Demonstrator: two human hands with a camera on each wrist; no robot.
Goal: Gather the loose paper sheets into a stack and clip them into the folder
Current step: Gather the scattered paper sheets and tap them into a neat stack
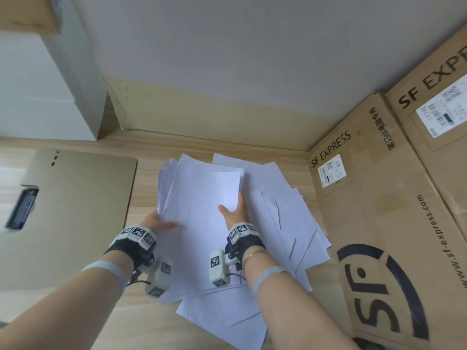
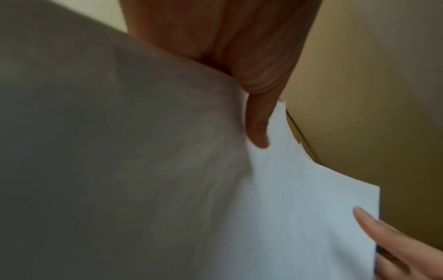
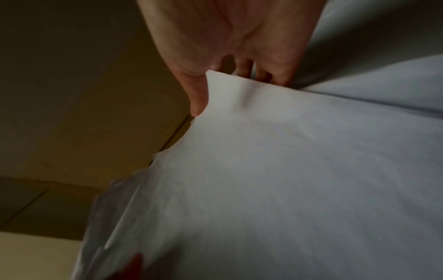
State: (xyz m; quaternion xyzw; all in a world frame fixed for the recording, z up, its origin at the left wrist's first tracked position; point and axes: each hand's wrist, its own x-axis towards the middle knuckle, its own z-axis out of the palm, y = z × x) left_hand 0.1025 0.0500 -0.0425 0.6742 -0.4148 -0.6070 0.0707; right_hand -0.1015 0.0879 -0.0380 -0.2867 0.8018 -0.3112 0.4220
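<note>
A loose bundle of white paper sheets [image 1: 199, 205] is raised off the wooden table between both hands. My left hand [image 1: 164, 221] pinches the bundle's left edge, thumb [image 2: 258, 130] on top and fingers hidden beneath. My right hand [image 1: 233, 210] grips the bundle's right part; its thumb [image 3: 197, 100] lies on one face and its fingers [image 3: 242, 71] on the other. More sheets [image 1: 290, 223] lie fanned out on the table to the right and toward me. The tan folder [image 1: 70, 213] lies open at the left, its dark clip [image 1: 21, 209] at its left edge.
Large SF Express cardboard boxes [image 1: 379, 210] stand along the right side, close to the scattered sheets. A white box [image 1: 38, 92] sits at the back left. A cardboard panel [image 1: 202, 109] and a grey wall close the back.
</note>
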